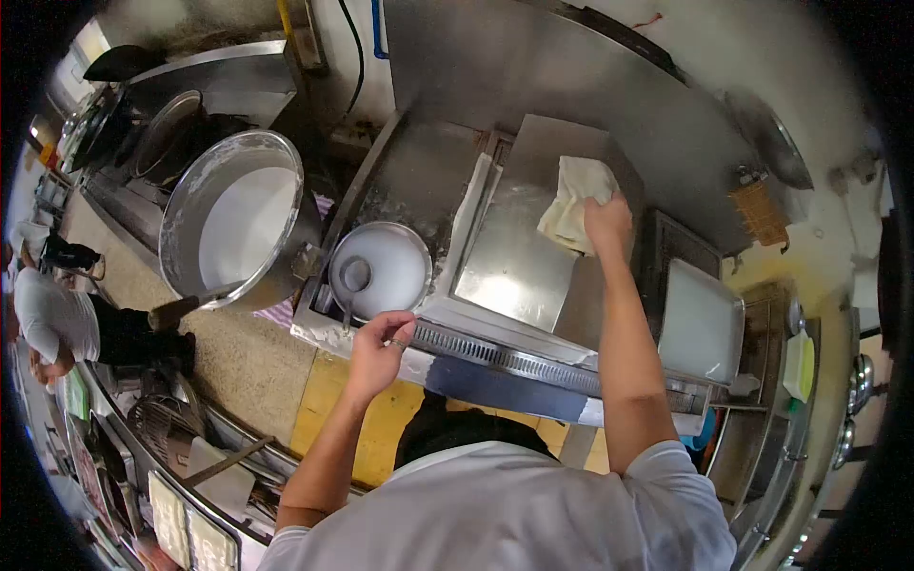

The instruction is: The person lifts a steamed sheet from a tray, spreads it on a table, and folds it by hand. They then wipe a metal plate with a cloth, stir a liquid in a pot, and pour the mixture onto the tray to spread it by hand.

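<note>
My right hand (607, 226) grips a cream-coloured cloth (577, 202), which lies over the top of a shiny metal box-shaped steamer (519, 247). The cloth hangs loosely, bunched under my fingers. My left hand (376, 354) is held over the counter's front edge with its fingers curled in, and I see nothing held in it. Just beyond it is a round metal pan (381, 238) of white liquid. A ladle (355, 276) rests in that pan, its handle pointing toward my left hand but apart from it.
To the left stands a big metal pot (286, 228) of white liquid, with a wooden-handled tool (190, 306) across its rim. A white tray (703, 319) sits at the right. Another person (57, 314) stands at the far left. Below is a counter with trays (169, 523).
</note>
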Available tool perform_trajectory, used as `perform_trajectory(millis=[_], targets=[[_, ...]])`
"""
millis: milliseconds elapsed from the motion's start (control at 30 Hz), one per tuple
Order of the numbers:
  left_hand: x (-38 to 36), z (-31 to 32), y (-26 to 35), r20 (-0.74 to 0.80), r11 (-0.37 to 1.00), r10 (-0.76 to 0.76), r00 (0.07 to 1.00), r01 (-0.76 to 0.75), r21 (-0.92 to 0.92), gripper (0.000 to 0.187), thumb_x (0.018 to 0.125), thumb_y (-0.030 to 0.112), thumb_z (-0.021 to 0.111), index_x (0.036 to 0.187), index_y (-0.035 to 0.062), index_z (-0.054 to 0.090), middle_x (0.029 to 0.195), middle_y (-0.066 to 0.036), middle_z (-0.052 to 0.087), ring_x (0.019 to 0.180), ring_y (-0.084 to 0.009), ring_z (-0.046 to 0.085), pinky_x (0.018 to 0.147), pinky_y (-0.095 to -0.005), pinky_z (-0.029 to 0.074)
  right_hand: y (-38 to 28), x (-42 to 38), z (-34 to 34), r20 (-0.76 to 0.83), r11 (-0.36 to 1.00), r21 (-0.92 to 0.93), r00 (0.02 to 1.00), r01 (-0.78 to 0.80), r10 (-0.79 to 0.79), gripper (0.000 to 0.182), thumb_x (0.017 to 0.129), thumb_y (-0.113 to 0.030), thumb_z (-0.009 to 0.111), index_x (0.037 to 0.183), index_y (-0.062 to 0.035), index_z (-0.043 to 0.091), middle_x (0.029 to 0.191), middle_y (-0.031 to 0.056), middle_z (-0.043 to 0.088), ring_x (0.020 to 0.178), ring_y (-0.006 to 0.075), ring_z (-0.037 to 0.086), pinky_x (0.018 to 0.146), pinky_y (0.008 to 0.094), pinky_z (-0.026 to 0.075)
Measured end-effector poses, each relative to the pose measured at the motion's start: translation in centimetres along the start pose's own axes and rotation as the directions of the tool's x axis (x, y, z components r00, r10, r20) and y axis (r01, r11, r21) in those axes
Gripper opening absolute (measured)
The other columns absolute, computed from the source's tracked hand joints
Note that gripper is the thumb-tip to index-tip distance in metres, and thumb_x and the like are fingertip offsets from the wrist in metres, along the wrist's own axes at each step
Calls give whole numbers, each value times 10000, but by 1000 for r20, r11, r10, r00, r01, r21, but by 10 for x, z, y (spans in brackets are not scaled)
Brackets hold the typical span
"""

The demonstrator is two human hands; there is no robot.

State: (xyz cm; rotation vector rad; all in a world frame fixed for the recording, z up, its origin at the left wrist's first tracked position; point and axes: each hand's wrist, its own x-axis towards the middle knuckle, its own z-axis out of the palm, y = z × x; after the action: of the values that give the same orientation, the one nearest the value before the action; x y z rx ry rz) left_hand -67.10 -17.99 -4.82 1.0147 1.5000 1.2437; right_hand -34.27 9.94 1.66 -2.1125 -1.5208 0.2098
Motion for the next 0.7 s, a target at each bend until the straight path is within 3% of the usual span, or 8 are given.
perform_trajectory(millis=[267, 600, 700], targets=[[33, -17, -7, 7, 996, -84, 996, 84, -13, 196, 971, 113, 697, 1117, -18, 700, 970, -57, 731, 893, -114, 664, 819, -268, 526, 9, 24, 61, -33, 1000, -8, 999, -18, 17, 607, 783, -273, 720, 1254, 91, 599, 1208, 341, 645, 1174, 479, 612, 1020, 489, 485], [56, -20, 7, 55, 995, -83, 995, 80, 64, 186, 966, 107, 690, 1101, -19, 702, 1010, -63, 733, 985, -140, 658, 896, -280, 507, 14, 23, 76, -3, 998, -49, 999, -36, 35, 587, 763, -283, 726, 1205, 89, 619, 1183, 329, 660, 1140, 483, 627, 1000, 497, 490], [59, -18, -2, 47, 995, -103, 994, 102, 15, 191, 970, 124, 688, 1096, -19, 706, 1023, -59, 728, 979, -136, 652, 899, -283, 504, 15, 29, 78, 5, 996, -85, 1000, -6, 7, 591, 764, -304, 719, 1198, 84, 620, 1170, 332, 661, 1128, 485, 630, 1000, 500, 490]])
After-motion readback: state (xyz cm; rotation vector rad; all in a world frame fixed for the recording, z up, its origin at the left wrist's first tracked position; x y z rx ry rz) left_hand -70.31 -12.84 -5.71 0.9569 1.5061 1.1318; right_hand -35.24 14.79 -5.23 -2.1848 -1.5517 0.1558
